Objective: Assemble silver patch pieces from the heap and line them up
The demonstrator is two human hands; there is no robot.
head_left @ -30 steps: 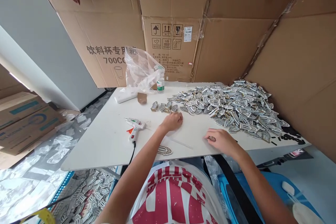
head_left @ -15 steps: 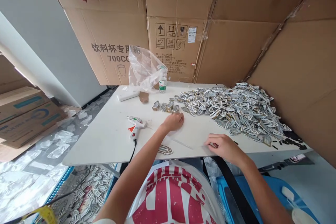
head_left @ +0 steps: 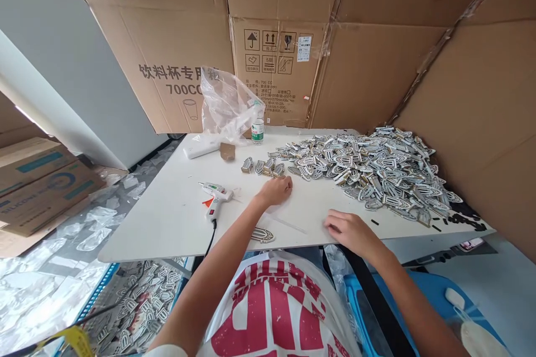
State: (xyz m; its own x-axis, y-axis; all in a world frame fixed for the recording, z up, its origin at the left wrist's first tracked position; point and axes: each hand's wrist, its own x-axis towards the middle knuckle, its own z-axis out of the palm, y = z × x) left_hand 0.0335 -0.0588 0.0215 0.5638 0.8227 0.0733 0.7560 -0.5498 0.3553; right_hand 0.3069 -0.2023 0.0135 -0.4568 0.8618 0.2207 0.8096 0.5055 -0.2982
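Note:
My left hand (head_left: 276, 189) is closed and rests on the table just in front of a few small stacks of arched pieces (head_left: 268, 167); anything inside its fingers is hidden. My right hand (head_left: 345, 227) lies near the front edge with fingers curled in, and I cannot make out what they hold, if anything. Between the hands lies a thin, clear stick (head_left: 287, 223). One ornate oval piece (head_left: 263, 235) lies near the front edge, partly behind my left forearm. A white glue gun (head_left: 215, 201) with an orange trigger rests left of my left hand.
A large heap of grey-and-white oval pieces (head_left: 377, 170) covers the table's right side. Small black pieces (head_left: 467, 220) lie at its right end. A bottle (head_left: 257, 131) and a clear plastic bag (head_left: 228, 103) stand at the back, before cardboard walls. A crate (head_left: 138, 307) of similar pieces is below left.
The view has shifted slightly. My right hand's fingers have drawn in a little more; my left hand stays closed in nearly the same place.

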